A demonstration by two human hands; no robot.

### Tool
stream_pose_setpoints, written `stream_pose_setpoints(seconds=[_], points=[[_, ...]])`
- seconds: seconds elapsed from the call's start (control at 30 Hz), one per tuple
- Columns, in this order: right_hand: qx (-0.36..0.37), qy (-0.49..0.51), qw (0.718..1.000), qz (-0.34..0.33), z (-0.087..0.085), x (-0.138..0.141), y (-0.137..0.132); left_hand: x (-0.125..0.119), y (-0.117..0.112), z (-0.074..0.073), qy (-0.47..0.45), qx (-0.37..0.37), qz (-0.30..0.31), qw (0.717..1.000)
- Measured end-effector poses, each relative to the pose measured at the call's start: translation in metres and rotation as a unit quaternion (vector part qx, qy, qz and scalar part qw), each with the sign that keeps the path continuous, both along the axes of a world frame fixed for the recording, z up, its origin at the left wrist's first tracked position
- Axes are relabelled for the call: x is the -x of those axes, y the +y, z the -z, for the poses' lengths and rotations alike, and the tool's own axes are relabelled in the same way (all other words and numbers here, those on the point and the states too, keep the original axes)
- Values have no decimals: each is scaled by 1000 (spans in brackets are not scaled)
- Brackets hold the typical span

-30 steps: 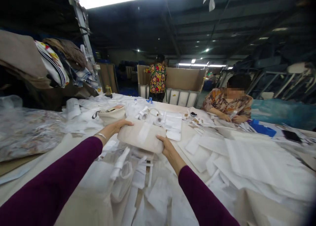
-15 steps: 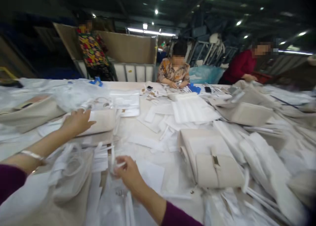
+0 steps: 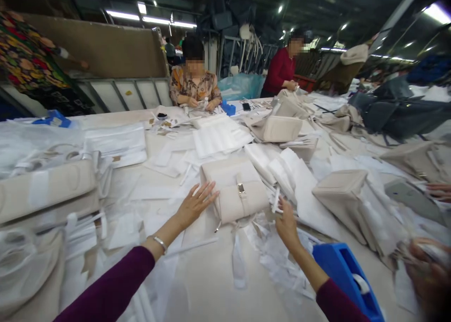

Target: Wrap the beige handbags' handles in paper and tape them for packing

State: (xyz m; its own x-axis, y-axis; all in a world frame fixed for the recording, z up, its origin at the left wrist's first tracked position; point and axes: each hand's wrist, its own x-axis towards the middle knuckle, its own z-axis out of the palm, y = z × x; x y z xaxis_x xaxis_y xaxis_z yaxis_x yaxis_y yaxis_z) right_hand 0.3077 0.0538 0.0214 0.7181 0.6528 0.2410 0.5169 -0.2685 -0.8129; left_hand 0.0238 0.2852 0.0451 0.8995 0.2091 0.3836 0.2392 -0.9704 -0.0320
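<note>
A cream handbag (image 3: 243, 197) with a flap, a strap and a small gold clasp lies on the worktable in front of me. My left hand (image 3: 197, 204) has its fingers spread, with the fingertips at the bag's left side. Right of the bag, my right hand (image 3: 287, 223) is closed, thumb and fingers pinched around a short white strip (image 3: 276, 199) that points upward. White tissue scraps lie below that hand. A white tag-like strip (image 3: 238, 261) extends from the bag's lower edge towards me.
A blue tape dispenser (image 3: 347, 279) stands beside my right forearm. Another person's hands (image 3: 428, 270) work at the right edge near a cream bag (image 3: 343, 190). More wrapped bags (image 3: 49, 186) lie left. White foam sheets (image 3: 220, 136) are behind the handbag. Co-workers are across the table.
My view has swung right. Both hands have moved right, away from the wrapped bags on the left, to either side of the clasped handbag. The tape dispenser and a neighbour's hands have come into view.
</note>
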Motion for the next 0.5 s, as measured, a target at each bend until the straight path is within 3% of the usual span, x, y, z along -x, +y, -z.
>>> stream_pose_setpoints(seconds=[0.1, 0.23, 0.37, 0.5], points=[[-13, 127, 992, -16, 9, -13, 36, -32, 14, 11, -1, 31, 33, 999], [-37, 235, 968, -77, 6, -15, 63, -51, 22, 14, 7, 50, 44, 998], [-76, 273, 951, -125, -22, -17, 75, -58, 28, 3, -20, 51, 18, 998], [-73, 315, 935, -143, -66, -23, 85, -63, 33, -26, -76, 64, -16, 995]])
